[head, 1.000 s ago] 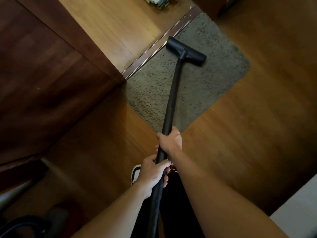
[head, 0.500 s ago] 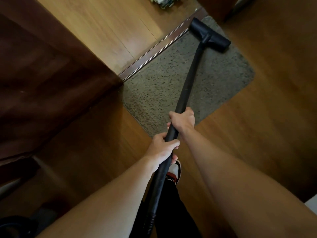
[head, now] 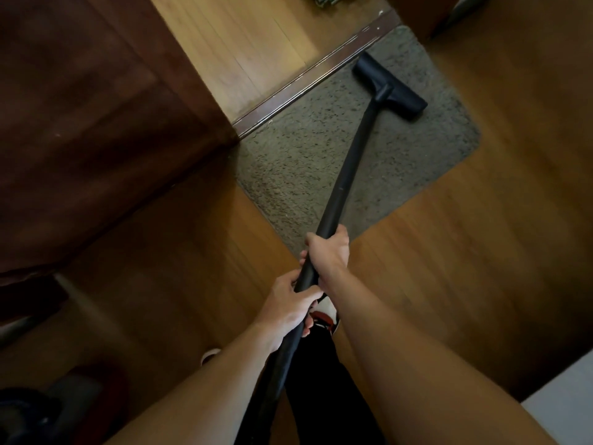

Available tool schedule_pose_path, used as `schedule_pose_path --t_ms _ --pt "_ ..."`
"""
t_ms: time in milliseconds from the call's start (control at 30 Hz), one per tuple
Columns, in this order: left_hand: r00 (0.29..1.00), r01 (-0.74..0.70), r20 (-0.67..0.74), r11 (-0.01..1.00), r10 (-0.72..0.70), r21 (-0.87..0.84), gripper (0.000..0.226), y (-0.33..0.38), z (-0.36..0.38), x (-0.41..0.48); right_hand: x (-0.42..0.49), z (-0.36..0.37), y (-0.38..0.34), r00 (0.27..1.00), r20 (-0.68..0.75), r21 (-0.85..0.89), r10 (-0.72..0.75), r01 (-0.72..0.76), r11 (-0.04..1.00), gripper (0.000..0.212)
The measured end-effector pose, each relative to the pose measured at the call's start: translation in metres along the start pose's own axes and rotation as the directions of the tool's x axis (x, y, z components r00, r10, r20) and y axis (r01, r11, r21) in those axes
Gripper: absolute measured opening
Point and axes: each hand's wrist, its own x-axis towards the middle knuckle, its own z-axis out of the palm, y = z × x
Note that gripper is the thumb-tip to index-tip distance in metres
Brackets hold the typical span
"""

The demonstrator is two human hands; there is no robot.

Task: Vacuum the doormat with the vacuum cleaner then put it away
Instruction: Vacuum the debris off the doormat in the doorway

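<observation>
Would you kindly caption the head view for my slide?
Left hand and right hand grip the black vacuum wand, its floor nozzle on the grey doormat by the threshold.

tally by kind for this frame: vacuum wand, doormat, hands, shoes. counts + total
Vacuum wand: 1
Doormat: 1
Hands: 2, left hand and right hand, both gripping the wand
Shoes: 2, front shoe, rear shoe with only the toe showing
Total: 6
</observation>
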Motion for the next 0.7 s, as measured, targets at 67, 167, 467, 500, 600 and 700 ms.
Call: schedule_pose_path --t_ms 67,167,467,500,600,700 --pt "1.000 -0.014 -0.017 1.000 0.014 -0.013 0.018 -0.015 -0.011 -0.008 -0.012 0.010 0.013 1.000 0.012 0.002 -0.007 0.007 1.000 0.033" --pt "0.999 -0.009 -0.052 0.999 0.006 -0.052 0.018 -0.040 -0.029 -0.020 -0.033 0.030 0.035 0.997 0.072 0.004 -0.018 0.018 1.000 0.036" --pt "0.990 -0.054 -0.133 0.998 0.048 -0.045 0.008 -0.113 -0.097 -0.028 -0.079 0.087 0.100 0.970 0.213 0.026 -0.118 0.115 0.993 0.037" --pt "0.990 -0.058 -0.129 0.998 0.053 -0.036 0.008 -0.120 -0.102 -0.026 -0.080 0.091 0.107 0.968 0.217 0.036 -0.125 0.120 0.992 0.037" --pt "0.991 -0.066 -0.119 0.998 0.064 -0.013 0.008 -0.136 -0.109 -0.021 -0.077 0.097 0.125 0.965 0.213 0.060 -0.151 0.141 0.988 0.037" --pt "0.990 -0.067 -0.122 0.998 0.066 -0.004 0.008 -0.145 -0.108 -0.019 -0.074 0.095 0.136 0.967 0.202 0.073 -0.157 0.145 0.987 0.036"
